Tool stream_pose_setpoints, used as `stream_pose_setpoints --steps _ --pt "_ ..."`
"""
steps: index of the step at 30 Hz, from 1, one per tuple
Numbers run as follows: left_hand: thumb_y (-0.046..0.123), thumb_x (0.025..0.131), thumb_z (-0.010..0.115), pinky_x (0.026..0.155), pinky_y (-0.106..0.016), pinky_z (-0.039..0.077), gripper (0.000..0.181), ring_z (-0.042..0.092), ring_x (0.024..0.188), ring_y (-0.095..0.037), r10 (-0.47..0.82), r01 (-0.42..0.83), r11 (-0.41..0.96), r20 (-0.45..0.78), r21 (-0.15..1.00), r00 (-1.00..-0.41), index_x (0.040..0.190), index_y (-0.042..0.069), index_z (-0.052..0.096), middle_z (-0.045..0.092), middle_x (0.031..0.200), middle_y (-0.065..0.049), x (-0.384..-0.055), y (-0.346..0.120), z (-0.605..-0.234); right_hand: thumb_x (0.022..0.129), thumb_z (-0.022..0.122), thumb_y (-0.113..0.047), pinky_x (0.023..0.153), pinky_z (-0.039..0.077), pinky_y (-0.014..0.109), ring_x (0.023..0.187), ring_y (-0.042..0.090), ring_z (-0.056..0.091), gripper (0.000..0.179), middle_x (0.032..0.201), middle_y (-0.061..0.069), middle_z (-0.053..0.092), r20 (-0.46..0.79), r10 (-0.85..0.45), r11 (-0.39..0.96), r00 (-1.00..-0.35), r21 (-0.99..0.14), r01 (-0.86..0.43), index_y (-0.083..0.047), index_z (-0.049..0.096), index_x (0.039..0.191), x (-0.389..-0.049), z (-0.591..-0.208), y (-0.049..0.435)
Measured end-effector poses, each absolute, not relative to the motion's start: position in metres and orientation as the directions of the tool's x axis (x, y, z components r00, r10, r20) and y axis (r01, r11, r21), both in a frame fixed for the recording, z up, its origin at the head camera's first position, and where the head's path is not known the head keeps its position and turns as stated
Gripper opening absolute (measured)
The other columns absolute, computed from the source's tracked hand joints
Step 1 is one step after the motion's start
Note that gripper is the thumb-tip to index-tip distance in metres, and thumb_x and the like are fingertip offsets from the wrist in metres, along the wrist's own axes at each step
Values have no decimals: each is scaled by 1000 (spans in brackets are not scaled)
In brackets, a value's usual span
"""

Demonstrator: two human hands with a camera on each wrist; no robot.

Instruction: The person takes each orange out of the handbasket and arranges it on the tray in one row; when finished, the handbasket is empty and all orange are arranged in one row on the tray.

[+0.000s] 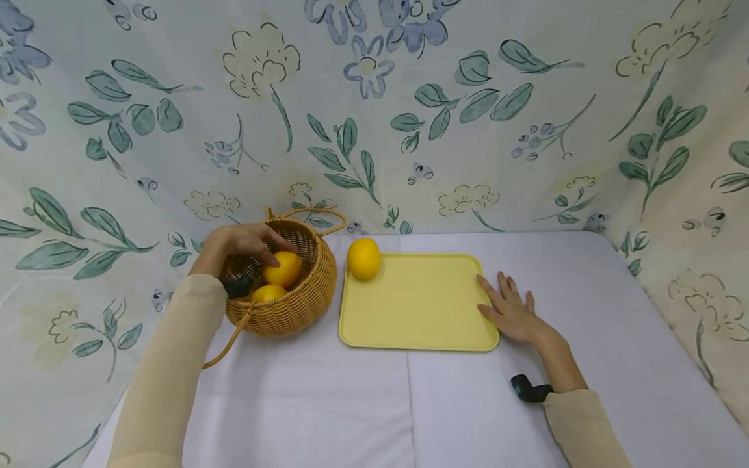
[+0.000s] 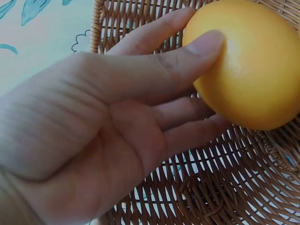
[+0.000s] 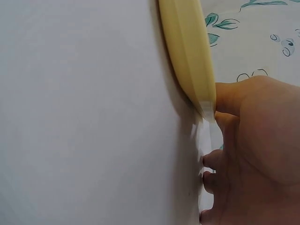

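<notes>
Inside the wicker basket (image 1: 304, 312), at the left, my left hand (image 1: 251, 242) grips a smooth, oval yellow fruit (image 1: 283, 269). In the left wrist view the thumb lies on the near side of this fruit (image 2: 253, 65), with fingers around its far side. A second yellow fruit (image 1: 269, 293) sits lower in the basket, partly hidden by the held one. My right hand (image 1: 515, 312) lies at the right edge of the yellow tray (image 1: 421, 299), fingers spread. In the right wrist view its thumb touches the tray's rim (image 3: 190, 51). Another yellow fruit (image 1: 364, 259) rests on the tray's far left corner.
The basket's handles (image 1: 228, 348) stick out toward the front and the back. White cloth (image 1: 328, 403) covers the table. A floral curtain (image 1: 374, 130) hangs behind it and along both sides. A black device (image 1: 529, 389) is worn on the right wrist.
</notes>
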State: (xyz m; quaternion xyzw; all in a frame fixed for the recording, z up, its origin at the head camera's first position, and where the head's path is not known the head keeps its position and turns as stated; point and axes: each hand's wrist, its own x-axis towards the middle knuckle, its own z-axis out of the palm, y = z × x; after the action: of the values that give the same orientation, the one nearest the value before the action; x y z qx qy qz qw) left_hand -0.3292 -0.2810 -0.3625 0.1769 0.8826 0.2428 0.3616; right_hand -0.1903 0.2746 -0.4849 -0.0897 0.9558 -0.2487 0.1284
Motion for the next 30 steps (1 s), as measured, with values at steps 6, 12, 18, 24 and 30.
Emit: stream_pose_setpoints --steps 6,12,18,24,30 --pt "14 95 74 116 -49 44 43 46 142 -33 511 140 783 -499 606 -700 137 19 69 56 153 -14 -331 -277 -366 109 44 -41 113 -15 81 153 59 -10 69 167 38 -9 -202 -233 862 -951 -496 -106 -14 16 166 -190 -485 275" --pt "15 96 73 103 -34 52 42 49 133 -28 510 86 764 -518 639 -686 138 19 69 52 155 -15 -331 -281 -371 110 44 -40 113 -16 81 153 60 -10 68 166 38 -9 -200 -239 855 -950 -508 -108 -14 16 166 -190 -484 275" --pt "15 97 72 104 -34 55 47 53 136 -24 534 22 738 -564 675 -630 143 22 64 48 161 -10 -333 -285 -379 109 44 -41 113 -16 81 153 59 -10 69 167 38 -9 -195 -240 855 -951 -506 -112 -14 16 166 -189 -484 274" --pt "16 92 77 103 -29 55 46 56 133 -19 553 78 738 -535 670 -639 137 21 69 61 150 -4 -337 -281 -380 109 45 -40 113 -15 81 154 59 -10 69 167 37 -9 -194 -239 856 -951 -505 -112 -15 17 166 -190 -484 274" --pt "14 90 80 98 -26 57 47 59 127 -17 558 64 717 -517 694 -648 136 15 69 64 145 -8 -337 -280 -381 109 46 -40 113 -16 81 154 59 -10 69 167 38 -9 -197 -238 856 -951 -505 -110 -15 17 166 -190 -485 275"
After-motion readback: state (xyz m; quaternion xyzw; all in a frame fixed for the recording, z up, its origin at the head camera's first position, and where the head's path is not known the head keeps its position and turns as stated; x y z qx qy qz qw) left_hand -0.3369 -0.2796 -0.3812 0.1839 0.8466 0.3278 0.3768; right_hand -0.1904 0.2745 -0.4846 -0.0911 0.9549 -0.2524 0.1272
